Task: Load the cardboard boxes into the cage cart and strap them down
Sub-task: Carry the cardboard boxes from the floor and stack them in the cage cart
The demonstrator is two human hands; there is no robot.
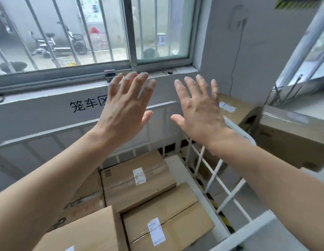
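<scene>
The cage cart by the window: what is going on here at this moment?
A person holds the left hand and the right hand up over the white cage cart, both open with fingers spread, holding nothing. Several cardboard boxes already lie inside the cart. Further boxes stand outside it on the right, by the wall. No strap is visible.
</scene>
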